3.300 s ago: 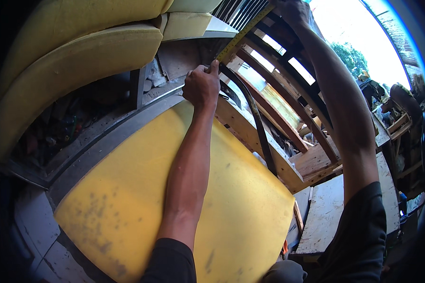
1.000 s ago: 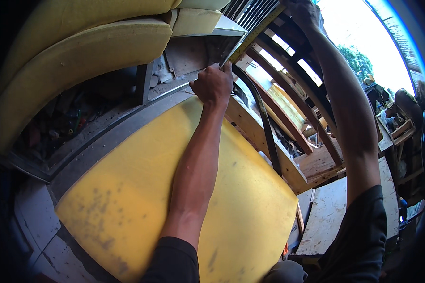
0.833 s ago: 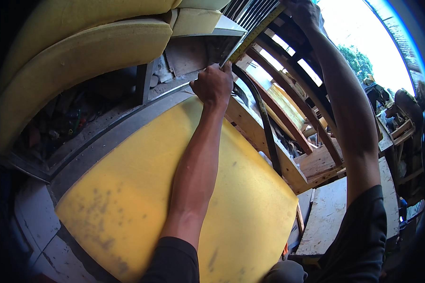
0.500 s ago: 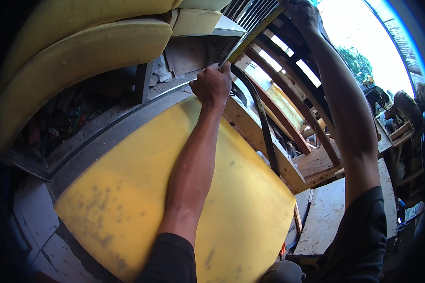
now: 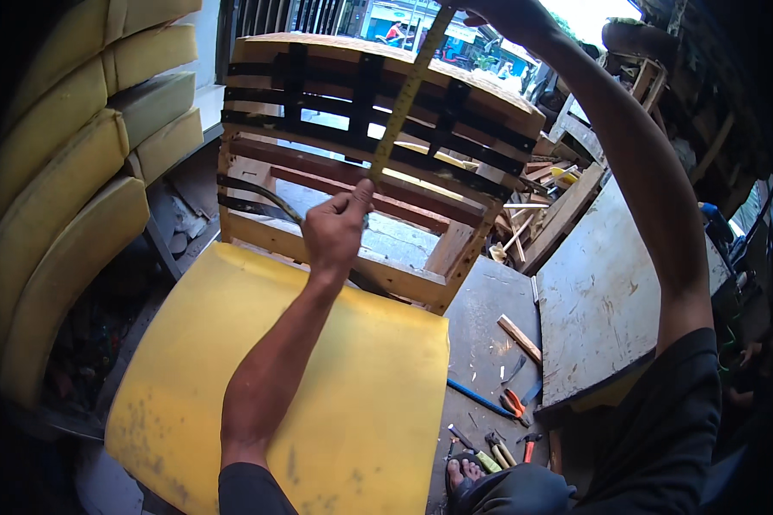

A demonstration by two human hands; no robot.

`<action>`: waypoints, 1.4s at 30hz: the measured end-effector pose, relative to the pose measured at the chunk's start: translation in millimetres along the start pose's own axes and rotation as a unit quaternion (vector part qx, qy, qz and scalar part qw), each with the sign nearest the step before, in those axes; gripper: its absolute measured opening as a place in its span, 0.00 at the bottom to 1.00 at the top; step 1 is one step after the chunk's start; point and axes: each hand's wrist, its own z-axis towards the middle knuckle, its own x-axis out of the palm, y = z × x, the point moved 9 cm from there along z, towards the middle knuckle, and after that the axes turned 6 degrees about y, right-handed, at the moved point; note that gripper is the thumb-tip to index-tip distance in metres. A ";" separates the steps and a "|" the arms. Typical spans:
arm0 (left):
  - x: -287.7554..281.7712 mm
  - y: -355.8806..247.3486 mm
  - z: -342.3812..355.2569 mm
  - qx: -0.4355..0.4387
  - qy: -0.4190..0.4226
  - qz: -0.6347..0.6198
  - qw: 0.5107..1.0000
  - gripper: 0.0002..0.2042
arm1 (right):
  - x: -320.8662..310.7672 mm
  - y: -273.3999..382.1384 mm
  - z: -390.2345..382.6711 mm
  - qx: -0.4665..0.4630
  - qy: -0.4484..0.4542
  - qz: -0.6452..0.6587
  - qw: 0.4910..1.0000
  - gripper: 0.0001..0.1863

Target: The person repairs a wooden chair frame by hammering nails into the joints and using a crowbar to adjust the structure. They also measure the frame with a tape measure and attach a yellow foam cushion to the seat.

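A yellow tape measure [image 5: 401, 107] is stretched slantwise between my two hands. My left hand [image 5: 337, 230] is closed on its lower end, thumb uppermost, over the lower part of a wooden frame [image 5: 318, 249]. Up at the top edge, my right hand [image 5: 511, 19] grips the tape's upper end; part of that hand is cut off or dark. Behind the tape, black webbing straps [image 5: 318, 105] cross the frame in both directions. One loose black strap [image 5: 262, 190] curves toward my left hand. Below my left forearm lies a yellow foam sheet [image 5: 352, 386] with dark stains.
Foam cushions [image 5: 77, 197] are stacked at the left. To the right stands a pale worn board [image 5: 610, 283], with scrap wood [image 5: 567, 180] behind it. Orange-handled pliers [image 5: 514, 403], hammers [image 5: 498, 448] and a blue hose [image 5: 477, 395] lie by my foot [image 5: 462, 472].
My view has turned, bringing the strapped frame upright and central and the floor tools into sight. Both hands still hold the tape, now stretched across the frame's front.
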 end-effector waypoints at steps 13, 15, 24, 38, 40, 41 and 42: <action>109.2 47.2 -89.9 -0.091 -0.034 0.174 0.980 0.28 | 28.3 -71.9 -166.8 0.226 -0.023 -0.030 0.973 0.18; 105.3 52.2 -93.2 -0.082 -0.044 0.188 0.978 0.29 | 32.8 -58.8 -174.8 0.270 -0.029 -0.095 0.958 0.17; 114.0 70.1 -96.2 -0.109 -0.015 0.244 0.964 0.32 | 40.8 -48.0 -195.6 0.222 -0.126 0.105 0.961 0.11; 110.7 72.0 -93.6 -0.099 -0.033 0.260 0.960 0.30 | 41.4 -42.1 -197.5 0.296 -0.118 0.161 0.934 0.11; 110.2 72.7 -94.5 -0.108 -0.035 0.265 0.957 0.30 | 44.1 -45.8 -200.0 0.303 -0.127 0.206 0.922 0.11; 111.0 72.9 -95.7 -0.110 -0.037 0.268 0.956 0.30 | 44.1 -45.1 -199.7 0.309 -0.124 0.193 0.923 0.11; 112.7 73.0 -97.0 -0.112 -0.040 0.271 0.955 0.30 | 43.0 -44.3 -199.6 0.316 -0.121 0.180 0.924 0.11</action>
